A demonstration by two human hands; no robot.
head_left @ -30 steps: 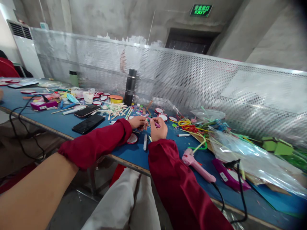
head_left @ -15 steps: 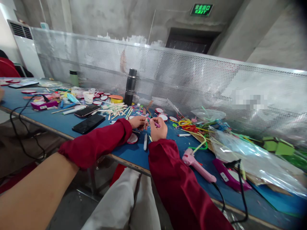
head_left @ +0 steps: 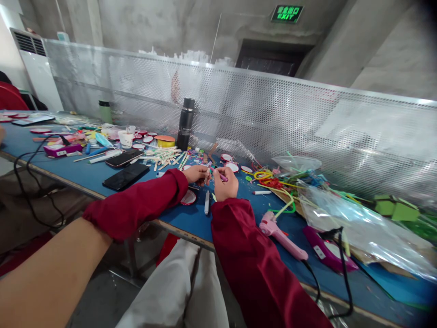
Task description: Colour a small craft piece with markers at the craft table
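My left hand [head_left: 197, 174] rests on the blue table [head_left: 82, 175] with its fingers pinched on a small piece that I cannot make out. Close beside it, my right hand [head_left: 225, 183] is closed around a thin pink stick [head_left: 222, 177] that points toward the left hand. Both arms wear dark red sleeves. A white marker [head_left: 206, 202] and a round red-and-white disc [head_left: 188, 197] lie just in front of my hands.
A pink glue gun [head_left: 282, 237] with a black cord lies to the right, beside a clear plastic bag [head_left: 362, 228] and coloured pipe cleaners [head_left: 273, 180]. Two phones [head_left: 125, 176] and wooden sticks [head_left: 164, 157] lie to the left. A black flask [head_left: 185, 124] stands by the perforated metal screen.
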